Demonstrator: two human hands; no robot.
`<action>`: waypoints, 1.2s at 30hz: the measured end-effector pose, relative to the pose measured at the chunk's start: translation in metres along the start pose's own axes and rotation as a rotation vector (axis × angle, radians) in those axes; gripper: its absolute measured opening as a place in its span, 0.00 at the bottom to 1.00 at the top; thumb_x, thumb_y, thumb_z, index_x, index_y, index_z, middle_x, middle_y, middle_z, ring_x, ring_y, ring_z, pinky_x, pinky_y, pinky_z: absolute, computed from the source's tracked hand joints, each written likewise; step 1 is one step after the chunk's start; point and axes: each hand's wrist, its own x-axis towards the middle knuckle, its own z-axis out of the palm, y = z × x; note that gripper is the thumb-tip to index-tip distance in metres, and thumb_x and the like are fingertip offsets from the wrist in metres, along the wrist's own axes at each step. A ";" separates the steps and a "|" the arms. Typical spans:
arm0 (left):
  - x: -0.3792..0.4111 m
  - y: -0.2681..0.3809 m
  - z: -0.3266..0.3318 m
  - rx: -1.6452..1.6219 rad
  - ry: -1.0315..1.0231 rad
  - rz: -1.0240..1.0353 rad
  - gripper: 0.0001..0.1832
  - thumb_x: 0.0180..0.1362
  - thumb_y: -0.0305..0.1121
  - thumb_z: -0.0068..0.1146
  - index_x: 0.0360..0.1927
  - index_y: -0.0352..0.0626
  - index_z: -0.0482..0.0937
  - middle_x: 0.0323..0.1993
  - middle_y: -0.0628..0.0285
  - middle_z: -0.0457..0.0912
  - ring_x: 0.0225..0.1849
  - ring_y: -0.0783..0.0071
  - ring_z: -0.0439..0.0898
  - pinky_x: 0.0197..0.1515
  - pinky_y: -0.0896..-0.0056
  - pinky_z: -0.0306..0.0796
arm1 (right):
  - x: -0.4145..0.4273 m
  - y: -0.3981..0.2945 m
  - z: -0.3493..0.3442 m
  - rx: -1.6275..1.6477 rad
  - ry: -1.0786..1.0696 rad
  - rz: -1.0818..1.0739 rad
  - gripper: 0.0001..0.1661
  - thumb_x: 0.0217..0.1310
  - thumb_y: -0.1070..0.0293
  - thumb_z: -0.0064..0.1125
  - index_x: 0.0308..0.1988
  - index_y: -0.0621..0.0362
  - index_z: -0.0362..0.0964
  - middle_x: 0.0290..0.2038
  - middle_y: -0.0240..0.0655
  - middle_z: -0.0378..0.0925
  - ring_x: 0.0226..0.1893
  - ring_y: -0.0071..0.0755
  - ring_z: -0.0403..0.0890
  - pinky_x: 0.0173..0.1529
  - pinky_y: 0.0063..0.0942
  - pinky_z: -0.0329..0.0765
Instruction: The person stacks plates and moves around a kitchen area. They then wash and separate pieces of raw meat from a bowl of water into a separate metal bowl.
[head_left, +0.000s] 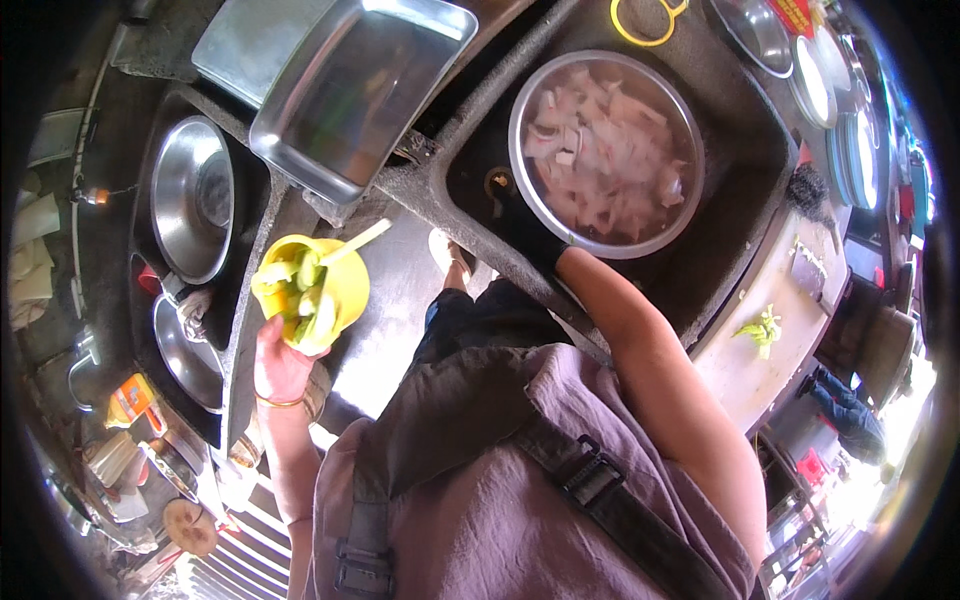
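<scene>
My left hand (289, 364) is bare, with a bangle at the wrist, and grips a yellow plastic bowl (349, 289). Pale green cut vegetable pieces (306, 281) fill it, and a pale stick-like handle (360, 241) juts from its rim. A black glove covers my right hand (529, 229), which reaches down into a dark stone sink (739, 176) beside a large metal basin (517, 150). Pale pinkish sliced pieces (607, 154) lie in liquid in that basin. The gloved fingers blend into the dark sink near its drain (498, 180), so their grip is hidden.
A rectangular steel tray (337, 112) rests on the ledge between the sinks. Metal bowls (191, 199) sit in the left sink. To the right, a cutting board (739, 375) bears green scraps (761, 330) and a cleaver (810, 266). Plates (855, 161) are stacked beyond.
</scene>
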 end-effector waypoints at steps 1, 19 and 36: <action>0.002 -0.007 0.002 -0.008 0.031 -0.007 0.26 0.52 0.42 0.44 0.52 0.37 0.60 0.42 0.50 0.72 0.34 0.51 0.76 0.28 0.67 0.76 | 0.001 0.002 -0.003 0.000 -0.006 -0.008 0.19 0.58 0.62 0.40 0.44 0.64 0.63 0.40 0.33 0.67 0.40 0.27 0.66 0.46 0.22 0.64; 0.024 -0.037 0.033 0.322 -0.191 -0.124 0.29 0.48 0.42 0.52 0.52 0.40 0.60 0.44 0.59 0.71 0.41 0.69 0.75 0.32 0.71 0.74 | -0.083 0.039 -0.033 0.207 0.121 0.079 0.18 0.58 0.63 0.41 0.44 0.65 0.63 0.38 0.29 0.67 0.37 0.24 0.65 0.44 0.21 0.64; 0.018 -0.033 0.016 0.358 -0.271 -0.141 0.34 0.47 0.43 0.51 0.56 0.42 0.54 0.51 0.61 0.66 0.51 0.69 0.67 0.50 0.67 0.63 | -0.094 -0.015 -0.034 1.715 0.130 0.315 0.22 0.57 0.60 0.40 0.45 0.67 0.61 0.42 0.46 0.69 0.39 0.37 0.71 0.44 0.26 0.68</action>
